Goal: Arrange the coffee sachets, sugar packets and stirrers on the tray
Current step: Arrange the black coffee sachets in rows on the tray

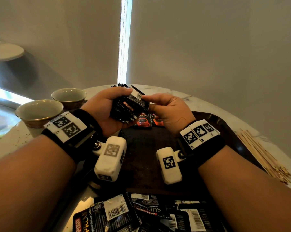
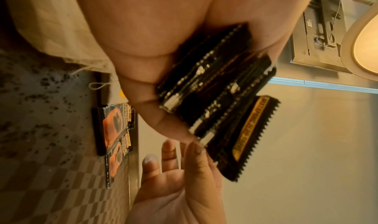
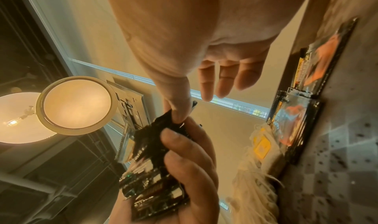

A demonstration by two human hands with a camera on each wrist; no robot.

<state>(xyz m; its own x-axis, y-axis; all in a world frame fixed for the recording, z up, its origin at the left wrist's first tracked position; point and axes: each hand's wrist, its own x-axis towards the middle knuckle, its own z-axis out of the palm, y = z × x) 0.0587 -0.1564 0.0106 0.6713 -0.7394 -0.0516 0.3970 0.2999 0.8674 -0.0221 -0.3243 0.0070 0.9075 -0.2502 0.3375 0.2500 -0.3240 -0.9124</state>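
Note:
My left hand [image 1: 121, 106] grips a stack of black coffee sachets [image 1: 128, 109] above the far part of the dark brown tray [image 1: 141, 158]. My right hand [image 1: 147, 102] pinches the edge of the top sachet [image 1: 136, 95] between thumb and forefinger. In the right wrist view the thumb [image 3: 178, 109] presses on that sachet [image 3: 161, 122], and the left hand's stack [image 3: 155, 195] sits below it. Two sachets [image 1: 149, 121] with red cup pictures lie side by side on the tray under my hands. Wooden stirrers [image 1: 262, 153] lie on the table right of the tray.
A loose pile of coffee sachets [image 1: 141, 213] lies at the near edge of the round marble table [image 1: 200, 101]. Two empty cups [image 1: 39, 111] [image 1: 68, 96] stand at the left. A pale bundle with a yellow label [image 3: 261, 146] lies beside the tray's far edge.

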